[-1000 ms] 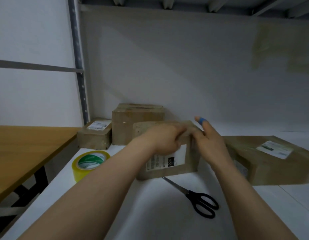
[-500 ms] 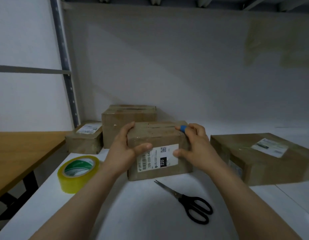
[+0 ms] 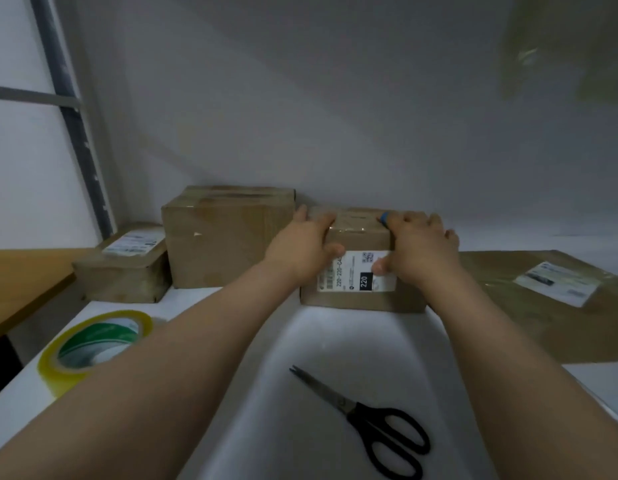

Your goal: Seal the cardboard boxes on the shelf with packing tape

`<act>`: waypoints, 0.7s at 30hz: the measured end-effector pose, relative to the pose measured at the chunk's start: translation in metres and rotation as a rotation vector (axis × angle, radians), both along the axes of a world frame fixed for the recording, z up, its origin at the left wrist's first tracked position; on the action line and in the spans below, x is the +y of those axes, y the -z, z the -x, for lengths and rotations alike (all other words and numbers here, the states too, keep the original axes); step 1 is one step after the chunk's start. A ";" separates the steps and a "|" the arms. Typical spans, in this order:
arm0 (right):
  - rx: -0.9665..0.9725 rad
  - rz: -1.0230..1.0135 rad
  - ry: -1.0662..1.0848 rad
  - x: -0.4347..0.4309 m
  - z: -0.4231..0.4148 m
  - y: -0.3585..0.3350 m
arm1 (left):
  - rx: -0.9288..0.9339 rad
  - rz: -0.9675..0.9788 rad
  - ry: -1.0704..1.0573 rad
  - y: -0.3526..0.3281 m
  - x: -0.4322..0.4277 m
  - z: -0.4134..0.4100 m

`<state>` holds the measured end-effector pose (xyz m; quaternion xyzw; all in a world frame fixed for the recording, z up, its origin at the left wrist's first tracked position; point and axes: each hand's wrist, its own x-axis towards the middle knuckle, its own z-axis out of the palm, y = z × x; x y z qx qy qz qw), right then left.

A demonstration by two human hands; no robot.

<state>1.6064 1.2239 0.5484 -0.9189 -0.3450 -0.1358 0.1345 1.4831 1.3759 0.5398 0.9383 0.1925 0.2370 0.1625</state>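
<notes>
Cardboard box (image 3: 358, 237) on the shelf (image 3: 300, 393), held between left hand (image 3: 302, 249) and right hand (image 3: 420, 252): fingers curl over its top, thumbs press its front. Pushing evenly from both sides would likely keep it square.

A pair of scissors (image 3: 351, 407) lies flat in the lower middle of the frame, black handles toward the lower right, steel blades nearly closed with tips pointing to the upper left. At the left edge is the corner of a wooden table (image 3: 20, 282). Above it a dark perforated metal upright (image 3: 72, 133) rises, met by a grey horizontal rail (image 3: 30, 97). A pale grey wall (image 3: 335, 116) fills the background, with a blurred yellowish smear (image 3: 543, 53) at the upper right.
</notes>
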 end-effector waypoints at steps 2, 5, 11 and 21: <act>-0.035 -0.035 -0.007 0.009 -0.013 0.008 | 0.069 -0.223 -0.086 -0.002 0.004 -0.015; -0.069 -0.083 -0.042 0.023 -0.033 0.015 | 0.153 -0.636 -0.154 -0.002 0.012 -0.032; -0.062 -0.126 -0.102 0.062 -0.058 0.024 | 0.268 -0.701 -0.385 0.010 0.021 -0.058; -0.079 -0.213 -0.043 0.073 -0.043 0.043 | 0.287 -0.564 -0.349 0.013 0.011 -0.059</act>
